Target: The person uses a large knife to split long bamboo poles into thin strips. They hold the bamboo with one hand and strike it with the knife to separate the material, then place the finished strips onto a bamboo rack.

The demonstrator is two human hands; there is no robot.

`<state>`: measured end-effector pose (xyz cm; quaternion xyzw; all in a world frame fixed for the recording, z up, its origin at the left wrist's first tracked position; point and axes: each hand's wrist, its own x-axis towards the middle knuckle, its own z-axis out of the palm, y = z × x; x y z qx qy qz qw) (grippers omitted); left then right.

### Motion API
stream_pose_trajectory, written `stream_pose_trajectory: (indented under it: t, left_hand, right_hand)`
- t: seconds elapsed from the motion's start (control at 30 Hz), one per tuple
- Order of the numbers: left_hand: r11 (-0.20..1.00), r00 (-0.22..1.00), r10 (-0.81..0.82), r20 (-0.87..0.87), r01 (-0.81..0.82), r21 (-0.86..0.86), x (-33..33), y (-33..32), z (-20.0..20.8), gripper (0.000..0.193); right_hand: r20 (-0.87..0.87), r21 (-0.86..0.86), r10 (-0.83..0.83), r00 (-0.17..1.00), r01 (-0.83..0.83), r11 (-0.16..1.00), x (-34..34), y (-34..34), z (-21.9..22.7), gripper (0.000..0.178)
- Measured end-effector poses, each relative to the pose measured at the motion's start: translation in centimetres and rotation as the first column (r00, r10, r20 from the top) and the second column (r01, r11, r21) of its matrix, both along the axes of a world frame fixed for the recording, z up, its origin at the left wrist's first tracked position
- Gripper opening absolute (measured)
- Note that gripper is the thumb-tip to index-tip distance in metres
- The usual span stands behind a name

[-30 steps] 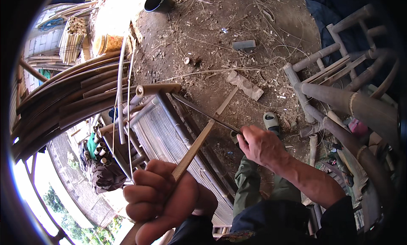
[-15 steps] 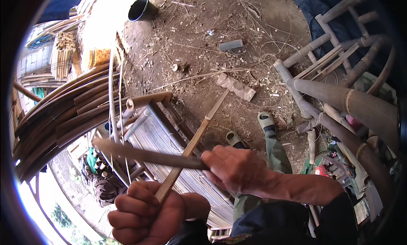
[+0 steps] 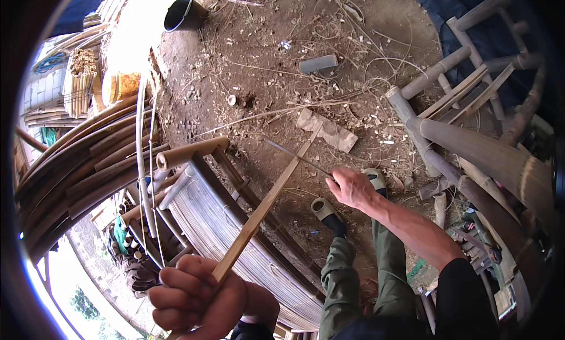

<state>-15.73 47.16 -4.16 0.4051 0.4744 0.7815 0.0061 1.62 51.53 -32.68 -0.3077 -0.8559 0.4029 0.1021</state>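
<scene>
a long bamboo strip point(image 3: 268, 201) slants up from the left hand point(image 3: 197, 296), fingers wrapped tight round its lower end; the right hand point(image 3: 352, 187) pinches a thin blade point(image 3: 297, 157) beside its upper part. a slip could nick fingers or split the strip off-line.

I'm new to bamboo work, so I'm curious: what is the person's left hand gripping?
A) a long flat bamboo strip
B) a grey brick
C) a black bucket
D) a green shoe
A: the left hand is closed around the near end of a long flat bamboo strip that slants up and away toward the dirt ground.
</scene>
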Motion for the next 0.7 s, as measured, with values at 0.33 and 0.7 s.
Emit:
stream_pose_trajectory:
  t: [0.33,0.7]
  left_hand:
    - [0.983,0.989,0.123,-0.084,-0.133,-0.128,-0.8,-0.5,-3.0,0.039]
    - [0.999,0.986,0.018,-0.163,-0.024,-0.035,-2.6,-1.7,-3.4,0.051]
  right_hand:
    - [0.002,-0.158,0.036,0.999,-0.036,0.987,-1.6,-0.5,-7.2,0.016]
    - [0.218,-0.046,-0.232,0.948,0.247,0.968,1.0,0.9,-14.2,0.02]
